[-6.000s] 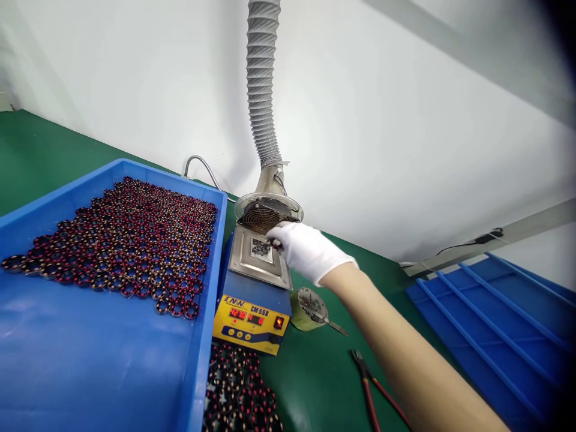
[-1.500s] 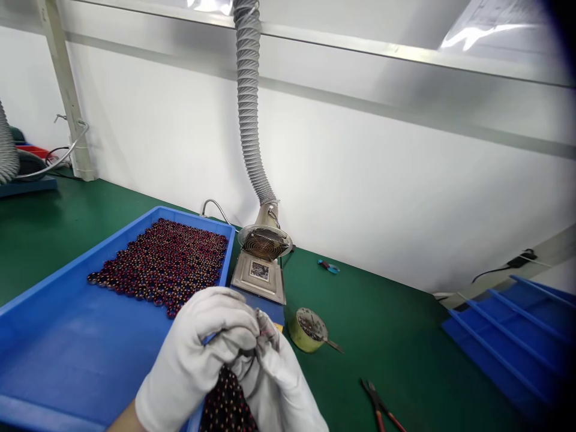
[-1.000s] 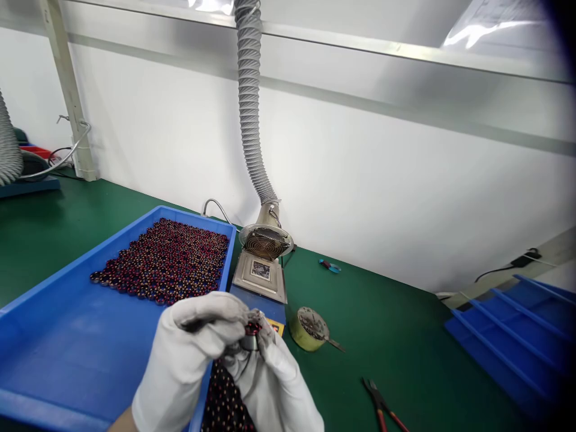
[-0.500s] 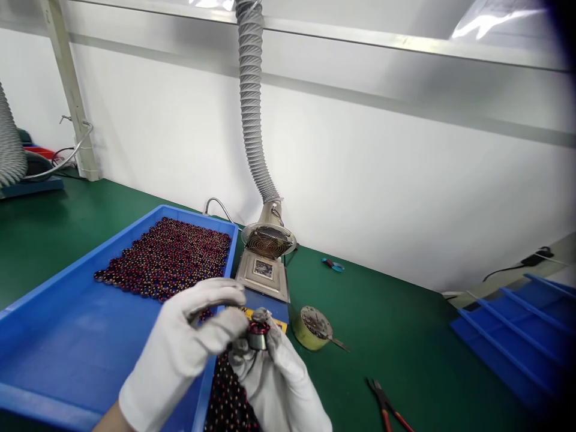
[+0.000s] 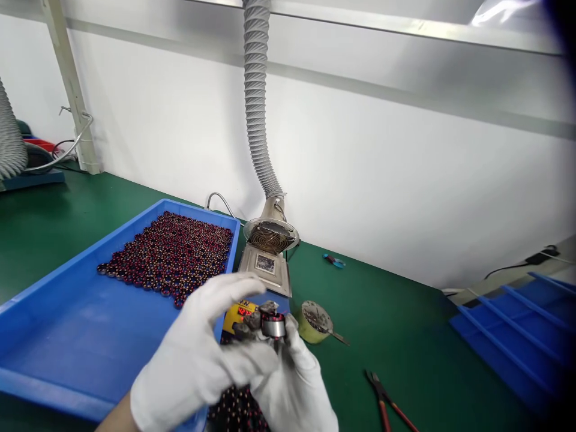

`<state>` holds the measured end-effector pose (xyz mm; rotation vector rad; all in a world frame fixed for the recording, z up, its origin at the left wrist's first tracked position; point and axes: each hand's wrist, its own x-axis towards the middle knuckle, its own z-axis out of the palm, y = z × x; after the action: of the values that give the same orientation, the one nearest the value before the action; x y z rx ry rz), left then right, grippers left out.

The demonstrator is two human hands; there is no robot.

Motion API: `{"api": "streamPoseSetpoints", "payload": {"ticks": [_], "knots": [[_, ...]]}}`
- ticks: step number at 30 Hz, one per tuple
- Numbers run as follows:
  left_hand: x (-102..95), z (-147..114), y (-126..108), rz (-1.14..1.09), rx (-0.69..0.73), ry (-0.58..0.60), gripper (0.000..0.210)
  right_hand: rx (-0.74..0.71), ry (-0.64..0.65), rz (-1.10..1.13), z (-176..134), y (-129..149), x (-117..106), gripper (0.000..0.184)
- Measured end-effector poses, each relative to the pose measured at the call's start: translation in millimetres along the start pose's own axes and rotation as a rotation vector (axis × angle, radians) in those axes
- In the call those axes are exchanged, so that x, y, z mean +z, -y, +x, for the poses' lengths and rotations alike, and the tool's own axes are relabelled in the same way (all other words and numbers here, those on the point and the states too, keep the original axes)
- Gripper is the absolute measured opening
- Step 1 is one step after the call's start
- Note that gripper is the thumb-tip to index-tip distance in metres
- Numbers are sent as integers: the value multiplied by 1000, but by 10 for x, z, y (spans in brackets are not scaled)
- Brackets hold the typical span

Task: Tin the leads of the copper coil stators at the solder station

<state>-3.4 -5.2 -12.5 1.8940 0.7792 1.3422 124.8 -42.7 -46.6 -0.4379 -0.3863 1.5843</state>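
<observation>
My right hand (image 5: 294,381), in a white glove with dirty grey fingertips, grips a small wound motor stator (image 5: 273,326). It has a silver band round its side and dark red windings at its top. Just left of it is my left hand (image 5: 193,354), also gloved, with thumb and fingers spread and nothing between them. The thumb is slightly blurred and passes in front of the right hand. Many similar red and black wound stators (image 5: 180,249) lie packed in the far part of a blue tray (image 5: 103,336). More dark wound pieces (image 5: 238,411) show below my hands.
Behind my hands stands a solder pot (image 5: 265,270) with a square opening, under a round hood with a grey hose (image 5: 256,102). A yellow-green tin (image 5: 315,324) with a flat strip, red-handled pliers (image 5: 382,399), blue cutters (image 5: 333,261) and a blue panel (image 5: 517,336) lie rightward.
My left hand has opened wider and drawn away from the stator. My right hand has moved slightly right with the stator, and the pot's lit display now shows. The view has shifted slightly.
</observation>
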Motion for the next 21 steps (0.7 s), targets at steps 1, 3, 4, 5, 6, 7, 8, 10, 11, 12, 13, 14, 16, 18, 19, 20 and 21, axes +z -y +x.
{"api": "streamPoseSetpoints", "payload": {"ticks": [1, 3, 4, 5, 6, 7, 8, 10, 11, 12, 13, 14, 16, 18, 19, 20, 21], "knots": [[25, -1, -6, 64, 43, 66, 49, 8, 14, 8, 1, 8, -2, 17], [70, 1, -6, 131, 118, 120, 43, 24, 35, -7, -1, 20, -17, 16], [83, 6, -1, 138, 148, 115, 38, 25, 29, -19, -4, 25, -28, 15], [88, 15, 6, 126, 168, 105, 35, 28, 15, -29, -7, 29, -40, 16], [84, 28, 13, 95, 185, 95, 34, 23, -5, -35, -11, 31, -50, 17], [76, 43, 21, 49, 193, 97, 34, 21, -28, -36, -13, 31, -56, 18], [66, 58, 28, -10, 187, 107, 33, 24, -53, -35, -15, 28, -57, 18], [56, 79, 41, -147, 106, 127, 29, 41, -93, -37, -14, 17, -41, 17], [59, 81, 48, -221, 46, 125, 24, 43, -101, -51, -12, 8, -27, 16], [67, 78, 54, -298, -20, 113, 19, 32, -100, -74, -10, -2, -11, 17], [77, 70, 59, -373, -88, 90, 15, 9, -93, -107, -9, -12, 2, 20], [86, 60, 65, -449, -147, 58, 13, -17, -81, -145, -10, -21, 12, 23], [85, 41, 73, -581, -231, -28, 14, -64, -63, -209, -15, -33, 12, 28], [46, 34, 79, -658, -254, -153, 13, -68, -56, -236, -23, -30, -11, 29], [15, 37, 80, -656, -252, -188, 12, -70, -56, -245, -27, -24, -27, 27], [-18, 43, 78, -621, -251, -187, 10, -79, -58, -255, -30, -16, -42, 25], [-47, 51, 72, -560, -265, -141, 12, -93, -61, -268, -31, -9, -56, 23]]}}
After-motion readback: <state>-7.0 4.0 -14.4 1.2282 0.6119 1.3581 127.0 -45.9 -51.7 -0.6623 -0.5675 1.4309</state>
